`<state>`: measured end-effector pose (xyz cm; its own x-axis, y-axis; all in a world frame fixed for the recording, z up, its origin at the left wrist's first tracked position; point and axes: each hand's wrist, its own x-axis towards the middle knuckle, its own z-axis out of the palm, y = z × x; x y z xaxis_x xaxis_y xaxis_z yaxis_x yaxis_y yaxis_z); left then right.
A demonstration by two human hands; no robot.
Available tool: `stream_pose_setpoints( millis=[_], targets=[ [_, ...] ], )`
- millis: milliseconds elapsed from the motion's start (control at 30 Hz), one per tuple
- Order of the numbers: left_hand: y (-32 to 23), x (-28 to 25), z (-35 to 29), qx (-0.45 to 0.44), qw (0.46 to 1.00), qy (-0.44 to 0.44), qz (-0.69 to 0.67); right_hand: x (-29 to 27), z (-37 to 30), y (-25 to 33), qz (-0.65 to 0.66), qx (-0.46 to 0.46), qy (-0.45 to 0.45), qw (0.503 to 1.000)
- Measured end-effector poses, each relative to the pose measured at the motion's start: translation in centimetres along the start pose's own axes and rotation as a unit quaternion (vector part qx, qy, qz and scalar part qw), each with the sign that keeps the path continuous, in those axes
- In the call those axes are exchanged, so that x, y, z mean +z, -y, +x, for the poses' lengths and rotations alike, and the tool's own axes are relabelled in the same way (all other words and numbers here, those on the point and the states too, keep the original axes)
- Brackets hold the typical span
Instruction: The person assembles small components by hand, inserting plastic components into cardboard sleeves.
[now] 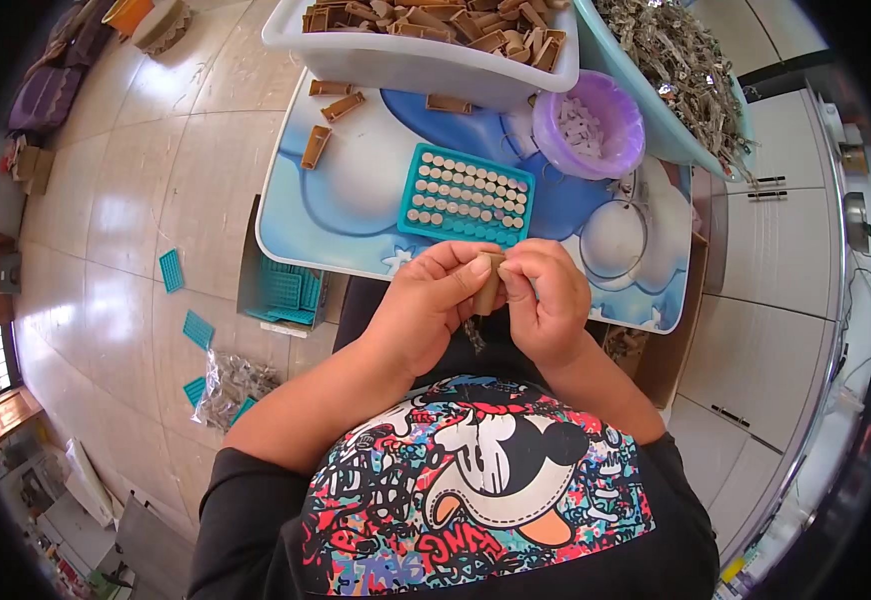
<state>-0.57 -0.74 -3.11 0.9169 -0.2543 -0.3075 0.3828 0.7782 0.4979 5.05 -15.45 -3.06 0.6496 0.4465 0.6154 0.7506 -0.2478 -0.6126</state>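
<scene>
Above the near edge of the table, my left hand (418,308) is closed round a brown plastic piece (493,288), holding it roughly upright. My right hand (554,308) is closed too, its thumb and fingers pinching the top and right side of the same piece. Whether a smaller part sits between the right fingertips is hidden. A dark strand (475,335) hangs under the piece by my left fingers. Just beyond my hands lies a teal tray (405,200) with rows of small round whitish discs (471,186); its nearest row looks partly unfilled.
A white tub (416,62) heaped with brown pieces stands at the back. Several loose ones (316,147) lie left on the table (356,235). At right are a purple bowl (556,150) of white bits and a basin (611,65) of metallic parts. Teal trays (286,290) fill a box at left.
</scene>
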Motion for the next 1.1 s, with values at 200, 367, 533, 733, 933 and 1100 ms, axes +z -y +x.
stream_pose_setpoints(
  millis=[200, 367, 533, 733, 933, 1100],
  targets=[
    [0.0, 0.7, 0.1, -0.004, 0.996, -0.087, 0.018, -0.3, 0.1, -0.1, 0.029, 0.027, 0.002, 0.999],
    [0.9, -0.9, 0.3, 0.017, 0.999, -0.038, 0.005, -0.2, 0.0, -0.6, 0.013, 0.023, 0.04, 0.999],
    [0.1, 0.3, 0.4, 0.016, 0.985, -0.167, -0.037, -0.8, 0.4, -0.6, -0.016, 0.058, 0.019, 0.998],
    [-0.1, 0.3, -0.2, 0.023, 0.987, -0.161, -0.009, -1.0, -0.5, 1.2, -0.052, 0.104, 0.098, 0.988],
    [0.7, 0.5, 0.2, 0.039, 0.984, -0.168, 0.036, -0.5, -1.7, 0.4, 0.107, 0.198, 0.041, 0.973],
    [-1.7, 0.2, -0.5, 0.12, 0.952, -0.13, 0.249, -4.0, -2.3, -1.0, 0.176, 0.241, -0.064, 0.952]
  ],
)
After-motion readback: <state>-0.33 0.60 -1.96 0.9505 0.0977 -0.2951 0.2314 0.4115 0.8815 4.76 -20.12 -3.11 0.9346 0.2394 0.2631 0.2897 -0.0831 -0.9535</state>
